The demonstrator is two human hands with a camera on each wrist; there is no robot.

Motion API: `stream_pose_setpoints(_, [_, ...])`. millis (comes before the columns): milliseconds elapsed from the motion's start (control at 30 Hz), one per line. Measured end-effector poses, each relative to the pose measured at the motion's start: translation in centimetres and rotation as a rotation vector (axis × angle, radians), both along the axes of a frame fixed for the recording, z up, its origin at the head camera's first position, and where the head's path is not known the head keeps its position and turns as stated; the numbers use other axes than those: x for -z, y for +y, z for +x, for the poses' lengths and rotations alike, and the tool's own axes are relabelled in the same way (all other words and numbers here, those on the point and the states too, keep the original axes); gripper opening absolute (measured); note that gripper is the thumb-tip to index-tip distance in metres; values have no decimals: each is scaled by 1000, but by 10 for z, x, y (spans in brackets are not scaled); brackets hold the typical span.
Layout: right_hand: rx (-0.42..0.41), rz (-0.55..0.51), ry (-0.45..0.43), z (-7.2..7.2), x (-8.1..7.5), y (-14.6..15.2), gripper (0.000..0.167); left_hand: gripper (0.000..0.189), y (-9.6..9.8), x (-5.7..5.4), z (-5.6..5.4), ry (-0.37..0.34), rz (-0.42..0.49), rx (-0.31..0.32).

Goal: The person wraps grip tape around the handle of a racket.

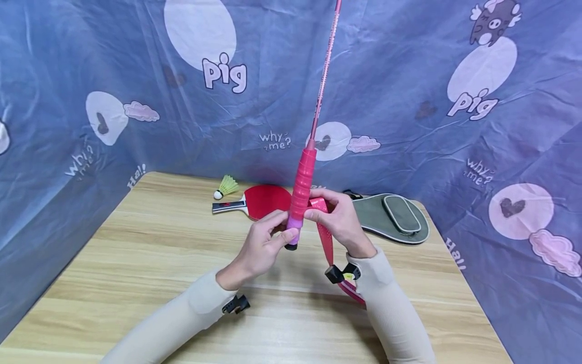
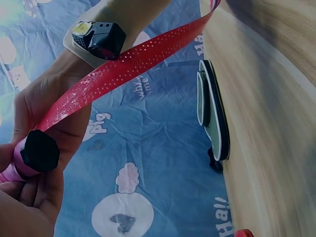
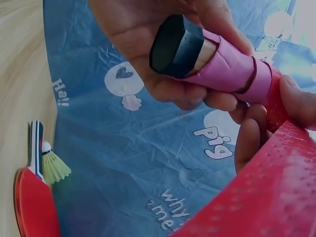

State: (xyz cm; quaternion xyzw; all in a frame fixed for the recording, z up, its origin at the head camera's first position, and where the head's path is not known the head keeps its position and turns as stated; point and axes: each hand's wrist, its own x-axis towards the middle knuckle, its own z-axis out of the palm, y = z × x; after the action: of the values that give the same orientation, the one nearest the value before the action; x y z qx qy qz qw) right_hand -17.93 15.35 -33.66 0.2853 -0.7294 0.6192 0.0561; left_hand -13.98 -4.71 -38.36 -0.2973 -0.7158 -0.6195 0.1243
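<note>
A badminton racket with a pink shaft (image 1: 324, 86) points upward, its head outside the view. Red perforated grip tape (image 1: 303, 182) winds round most of the handle. Below it, a pink underlayer (image 3: 224, 66) and bare wood show near the black butt cap (image 3: 177, 45). My left hand (image 1: 261, 245) holds the handle's lower end between thumb and fingers. With thumb and fingers, my right hand (image 1: 338, 220) pinches the tape where it leaves the handle. The loose tape strip (image 2: 123, 69) hangs from there past the right wrist toward the tabletop.
On the wooden table (image 1: 150, 253) lie a yellow shuttlecock (image 1: 227, 186), a red table tennis bat (image 1: 265, 199) and a grey-green bat case (image 1: 391, 217) by the back edge. A blue printed cloth (image 1: 282, 96) hangs behind and at both sides.
</note>
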Motion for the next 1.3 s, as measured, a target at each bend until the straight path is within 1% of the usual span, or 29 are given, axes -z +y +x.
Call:
stream_pose_setpoints(100, [-13,-3,-5,-1,1,0,55,29,0,1,0,-29,-1,38])
stream_pose_setpoints(167, [-11,1,6,-1,1,1,54,28,1,1,-1,-43,-20,39])
stream_pose_setpoints(200, [-6,4,16,-2,1,1,53,28,1,1,-2,-40,-41,25])
stream_pose_setpoints(267, [5,12,38,-2,1,0,50,27,2,1,-3,-14,-87,-20])
stream_pose_setpoints(333, [16,25,69,-3,1,-1,47,27,3,0,-4,27,-129,-95])
stream_pose_setpoints(400, [24,37,96,-4,2,-3,44,31,4,0,-5,69,-146,-177])
stream_pose_setpoints(433, [27,41,106,-5,2,-4,43,33,4,0,-5,81,-139,-209])
stream_pose_setpoints(500, [40,48,124,-5,3,-5,41,35,4,-1,-5,82,-109,-254])
stream_pose_setpoints(567, [47,47,122,-5,3,-5,41,34,4,-1,-5,72,-76,-271])
stream_pose_setpoints(633, [48,44,110,-5,3,-5,41,32,4,-2,-5,57,-48,-264])
stream_pose_setpoints(767, [48,26,68,-5,3,-5,43,30,3,-2,-4,37,-19,-231])
stream_pose_setpoints(900, [43,-18,34,-4,3,-4,44,30,2,-2,-2,14,7,-182])
stream_pose_setpoints(1000, [38,-43,31,-4,4,-6,43,30,1,-2,-1,-11,23,-149])
stream_pose_setpoints(1167, [48,-50,37,-4,4,-6,32,29,1,-3,0,-34,46,-115])
stream_pose_setpoints(1300, [34,-58,33,-4,4,-6,23,31,1,-2,0,-13,58,-88])
